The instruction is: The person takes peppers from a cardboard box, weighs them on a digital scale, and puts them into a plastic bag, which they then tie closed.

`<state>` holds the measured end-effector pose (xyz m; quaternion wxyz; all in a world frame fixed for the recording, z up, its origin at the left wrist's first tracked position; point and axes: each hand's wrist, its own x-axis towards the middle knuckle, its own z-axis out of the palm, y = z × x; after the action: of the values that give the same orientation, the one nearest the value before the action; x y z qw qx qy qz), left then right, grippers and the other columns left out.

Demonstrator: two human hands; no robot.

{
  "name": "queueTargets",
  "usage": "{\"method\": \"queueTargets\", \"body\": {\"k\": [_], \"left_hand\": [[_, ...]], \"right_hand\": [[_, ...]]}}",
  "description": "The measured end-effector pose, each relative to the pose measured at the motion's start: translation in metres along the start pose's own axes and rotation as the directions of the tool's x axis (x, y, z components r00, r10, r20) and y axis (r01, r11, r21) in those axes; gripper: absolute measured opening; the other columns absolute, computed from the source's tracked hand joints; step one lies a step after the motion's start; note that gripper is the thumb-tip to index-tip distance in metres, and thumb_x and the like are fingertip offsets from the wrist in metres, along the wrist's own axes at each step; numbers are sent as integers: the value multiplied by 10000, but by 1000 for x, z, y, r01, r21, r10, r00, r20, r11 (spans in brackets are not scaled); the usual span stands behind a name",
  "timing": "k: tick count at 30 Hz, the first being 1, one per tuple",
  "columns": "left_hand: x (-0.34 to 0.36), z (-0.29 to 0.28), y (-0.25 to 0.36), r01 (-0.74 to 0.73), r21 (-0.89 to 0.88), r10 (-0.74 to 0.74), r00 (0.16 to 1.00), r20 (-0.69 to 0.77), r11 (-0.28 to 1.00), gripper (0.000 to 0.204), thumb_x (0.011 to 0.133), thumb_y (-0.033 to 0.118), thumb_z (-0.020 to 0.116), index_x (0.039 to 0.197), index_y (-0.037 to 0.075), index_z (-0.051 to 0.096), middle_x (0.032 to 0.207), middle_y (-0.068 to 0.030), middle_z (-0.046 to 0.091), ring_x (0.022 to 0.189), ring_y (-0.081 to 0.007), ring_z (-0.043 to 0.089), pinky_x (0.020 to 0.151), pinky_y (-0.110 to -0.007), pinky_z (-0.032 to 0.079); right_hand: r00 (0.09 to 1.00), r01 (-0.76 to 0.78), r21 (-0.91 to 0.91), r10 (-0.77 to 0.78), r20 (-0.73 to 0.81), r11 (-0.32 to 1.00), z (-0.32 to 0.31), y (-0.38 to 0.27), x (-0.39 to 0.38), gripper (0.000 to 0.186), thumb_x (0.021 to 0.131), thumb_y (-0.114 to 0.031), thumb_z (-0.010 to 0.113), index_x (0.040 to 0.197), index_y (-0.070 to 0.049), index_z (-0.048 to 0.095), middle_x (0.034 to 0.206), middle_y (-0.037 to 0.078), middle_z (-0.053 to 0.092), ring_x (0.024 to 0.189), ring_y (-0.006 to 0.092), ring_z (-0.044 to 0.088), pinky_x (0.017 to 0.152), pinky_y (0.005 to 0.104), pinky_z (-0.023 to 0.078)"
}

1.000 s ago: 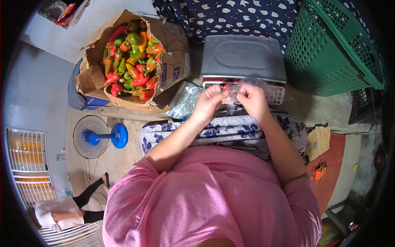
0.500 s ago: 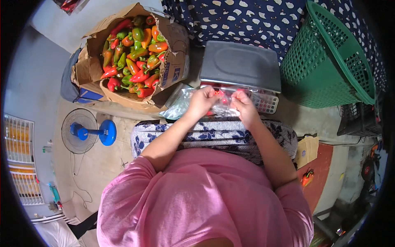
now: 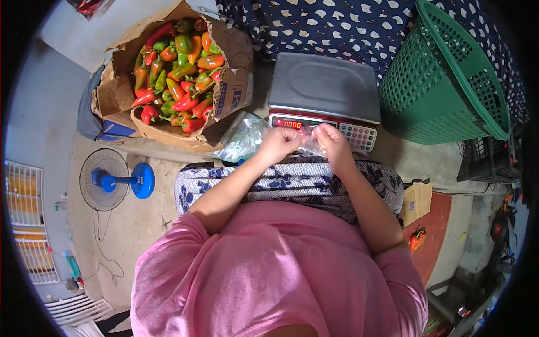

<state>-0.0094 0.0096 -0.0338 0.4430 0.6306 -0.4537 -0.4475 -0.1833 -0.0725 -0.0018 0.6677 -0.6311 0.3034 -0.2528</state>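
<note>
Between my two hands a clear plastic bag (image 3: 312,147) is held in front of the digital scale. My left hand (image 3: 279,145) pinches one side of it, and my right hand (image 3: 332,147) pinches the other with bent fingers. The grey flat plate of the scale (image 3: 324,89) bears nothing; below it are a lit red display and a keypad (image 3: 358,138) partly behind my right hand. Left of my left hand lies a stack of clear plastic bags (image 3: 242,138). A torn cardboard box (image 3: 236,73) full of red, green and orange peppers (image 3: 178,78) stands at the far left.
A tall green perforated basket (image 3: 443,84) stands right of the scale, with a black crate (image 3: 485,160) beside it. A blue fan (image 3: 143,181) is on the floor at left. Patterned dark cloth (image 3: 320,28) hangs behind. One pepper (image 3: 417,238) lies at lower right.
The plastic bag between my hands has been drawn in smaller, uncovering the scale's display. Both hands have stayed near the same place, and the whole view has shifted slightly.
</note>
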Motion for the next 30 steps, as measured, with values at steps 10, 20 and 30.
{"method": "queueTargets", "body": {"k": [10,20,30], "left_hand": [[-4,-8,30,-168,-325,142,985,-103,931,204,850,47,547,646,40,552,667,33,526,679,-78,514,673,-240,410],[-9,15,33,-194,-68,187,977,-103,979,220,861,232,687,932,40,607,766,29,557,760,-93,540,730,-242,433],[3,-14,25,-181,710,425,887,-181,680,119,769,178,643,762,104,550,727,-59,575,762,-222,588,831,-379,315]], "right_hand": [[987,101,-151,-119,-110,983,-4,39,15,257,944,-221,579,961,30,631,703,15,589,686,77,539,651,254,450],[996,-57,-59,53,-78,997,-1,8,3,331,1006,-274,489,946,-2,667,646,-19,560,631,36,490,609,220,412],[959,119,411,2,-282,904,-8,-20,0,414,1043,-332,377,893,-23,607,797,48,597,782,135,601,760,275,483]]}}
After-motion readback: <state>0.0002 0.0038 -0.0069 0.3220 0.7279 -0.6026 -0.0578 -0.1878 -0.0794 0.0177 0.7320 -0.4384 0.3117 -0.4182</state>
